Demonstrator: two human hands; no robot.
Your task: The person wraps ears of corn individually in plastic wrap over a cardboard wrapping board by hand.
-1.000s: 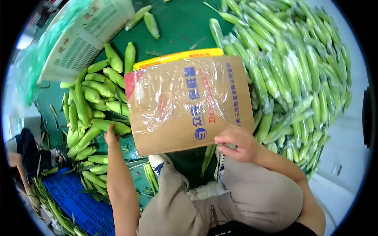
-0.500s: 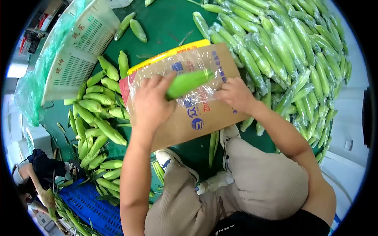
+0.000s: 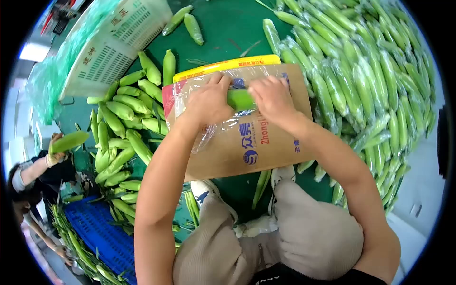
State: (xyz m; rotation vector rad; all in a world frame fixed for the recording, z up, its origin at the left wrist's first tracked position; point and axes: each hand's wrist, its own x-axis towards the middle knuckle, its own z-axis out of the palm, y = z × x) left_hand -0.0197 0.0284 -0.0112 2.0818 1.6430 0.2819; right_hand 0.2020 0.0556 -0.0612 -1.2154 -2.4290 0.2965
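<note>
A green ear of corn (image 3: 241,100) lies across clear plastic film (image 3: 209,135) on a flat cardboard box (image 3: 223,164). My left hand (image 3: 210,100) is wrapped over the corn's left end, together with some film. At the other end, my right hand (image 3: 271,99) closes over the corn, its fingers curled down and partly hidden. Loose film spreads crumpled beneath and below the left hand. A yellow-edged film box (image 3: 228,66) lies along the far side of the cardboard.
Unwrapped corn (image 3: 121,111) is heaped at left, and film-wrapped corn (image 3: 351,80) forms a large pile at right. A white crate (image 3: 111,47) stands upper left; a blue crate (image 3: 102,237) sits lower left. A co-worker's hand (image 3: 57,147) holds another ear.
My right hand has moved left from the film's edge onto the corn. The corn has been lowered onto the film. At left, the co-worker's hand has raised an ear.
</note>
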